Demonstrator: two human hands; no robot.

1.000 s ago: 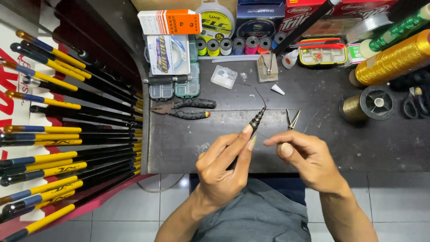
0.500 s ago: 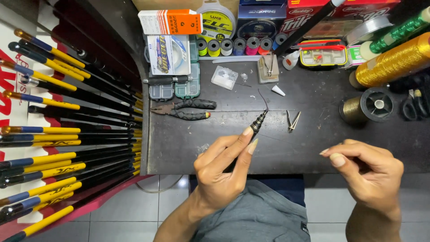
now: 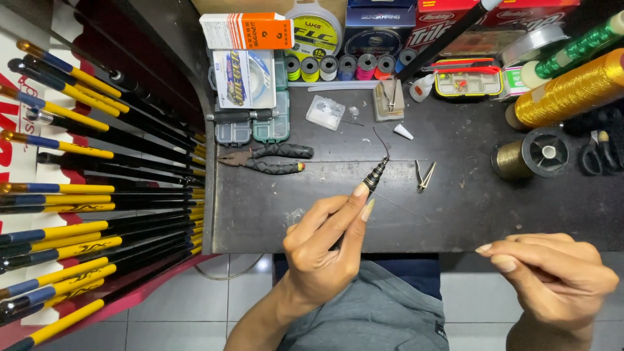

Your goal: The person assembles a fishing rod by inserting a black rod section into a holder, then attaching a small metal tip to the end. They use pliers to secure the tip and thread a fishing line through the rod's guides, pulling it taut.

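Note:
My left hand pinches a thin black rod tip section between thumb and forefinger, holding it slanted above the dark workbench; its fine curved end points away from me. My right hand hovers at the bench's near edge on the right, fingers pinched together. A faint thin thread runs from the rod section toward that hand. Small metal tweezers lie just right of the rod tip.
Black-handled pliers lie left of the rod tip. A gold thread reel, a large gold spool, scissors, small tackle boxes and packages crowd the back. Yellow-and-black rods are racked at the left.
My right hand has drawn away from the rod section, moving right and toward me to the bench's near edge. The left hand and rod section have hardly moved.

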